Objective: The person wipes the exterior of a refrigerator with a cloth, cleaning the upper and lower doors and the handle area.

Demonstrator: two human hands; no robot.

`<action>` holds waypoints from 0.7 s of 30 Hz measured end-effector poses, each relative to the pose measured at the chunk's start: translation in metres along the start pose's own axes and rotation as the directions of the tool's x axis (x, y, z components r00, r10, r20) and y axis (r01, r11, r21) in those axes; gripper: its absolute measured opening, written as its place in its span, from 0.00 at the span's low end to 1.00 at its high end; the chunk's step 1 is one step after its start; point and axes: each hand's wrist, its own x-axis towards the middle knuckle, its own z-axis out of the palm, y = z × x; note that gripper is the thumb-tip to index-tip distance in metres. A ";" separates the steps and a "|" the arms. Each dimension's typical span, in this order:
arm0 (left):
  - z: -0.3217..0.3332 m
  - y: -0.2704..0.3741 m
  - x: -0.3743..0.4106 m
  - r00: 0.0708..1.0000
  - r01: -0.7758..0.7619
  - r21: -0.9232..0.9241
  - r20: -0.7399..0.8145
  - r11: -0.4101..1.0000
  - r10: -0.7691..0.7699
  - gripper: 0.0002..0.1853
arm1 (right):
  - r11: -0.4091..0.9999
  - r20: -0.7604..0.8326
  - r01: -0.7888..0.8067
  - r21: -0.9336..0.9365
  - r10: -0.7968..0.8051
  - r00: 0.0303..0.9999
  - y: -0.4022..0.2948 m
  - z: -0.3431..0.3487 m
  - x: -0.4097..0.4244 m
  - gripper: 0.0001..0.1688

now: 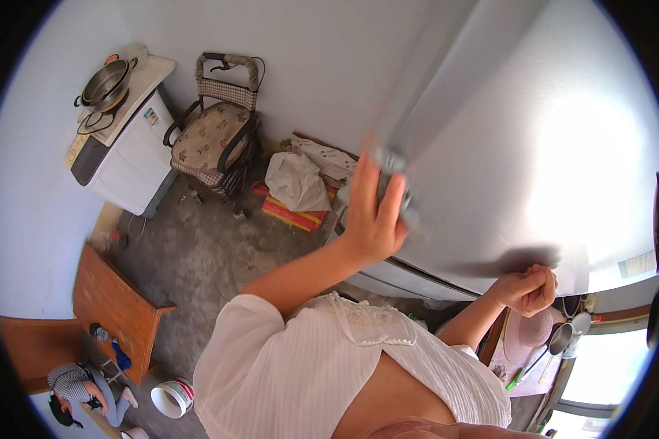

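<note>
My left hand (372, 219) is raised in front of a silver metal door, which looks like a refrigerator's (472, 186). Its fingers grip a crumpled grey cloth (392, 189) near the door's edge; both are blurred. At the lower right, my right hand (529, 290) is curled into a loose fist beside the door's lower part in the picture, where its dark reflection shows. Nothing is visible inside that fist, and whether it touches the door is unclear.
A wheeled walker with a padded seat (211, 137), a white washing machine (134, 153), a white sack (299, 181), a wooden table (115, 302) and a white bucket (167, 399) stand around. A person (85, 387) sits at the lower left. Pans (560, 339) lie at the right.
</note>
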 end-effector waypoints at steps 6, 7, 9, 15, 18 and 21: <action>-0.015 -0.032 -0.088 0.973 -0.114 0.056 0.208 0.992 0.100 0.30 | 1.000 0.011 0.005 0.012 -0.005 1.000 0.004 -0.003 -0.002 0.02; -0.017 -0.032 -0.071 0.967 -0.116 0.025 0.231 0.993 0.107 0.30 | 1.000 0.016 0.000 0.016 0.000 1.000 0.004 -0.004 -0.001 0.02; -0.017 -0.033 -0.029 0.971 -0.176 -0.061 0.153 0.983 0.183 0.29 | 0.999 0.019 -0.002 0.048 0.001 1.000 0.003 -0.003 0.000 0.02; -0.015 -0.009 0.129 0.962 -0.269 -0.138 0.008 0.953 0.272 0.36 | 0.994 0.044 0.019 0.107 -0.023 0.999 0.004 -0.005 0.001 0.03; 0.001 -0.034 0.172 0.962 -0.265 -0.430 -0.059 0.863 0.266 0.36 | 0.992 0.049 -0.003 0.129 -0.004 0.999 0.005 -0.004 0.001 0.03; 0.005 -0.025 0.154 0.979 -0.197 -0.338 -0.113 0.920 0.168 0.33 | 0.993 0.044 0.006 0.114 -0.012 0.999 0.004 -0.004 0.002 0.04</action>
